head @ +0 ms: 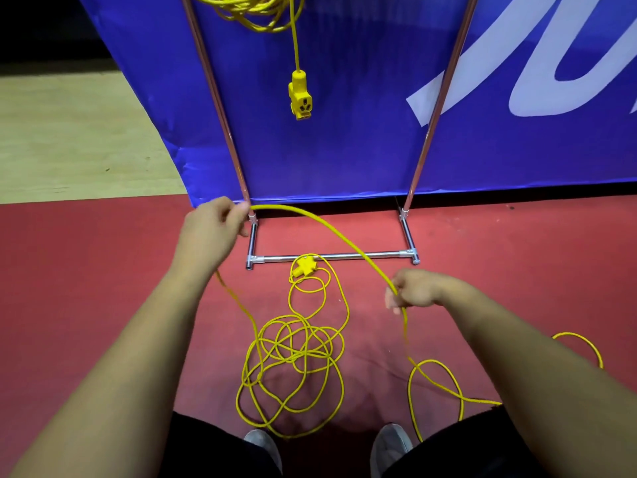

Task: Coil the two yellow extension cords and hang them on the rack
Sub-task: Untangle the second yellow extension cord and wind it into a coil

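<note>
on the floor (103,270): loose yellow cord (300,355), light, limp, we judge tangle-prone.
grip: our left hand (213,229) and right hand (413,288) both hold its raised span.

Between the rack's (220,108) uprights I have open room, though the hung coil (251,12) fills the top and its socket (300,94) dangles mid-gap; the blue banner (344,150) walls off the back. Low down the base bar (331,256) crosses the floor (103,270), the loose cord (293,367) sprawls before it, and its strand arcs between my left hand (210,229) and right hand (413,288).
</note>
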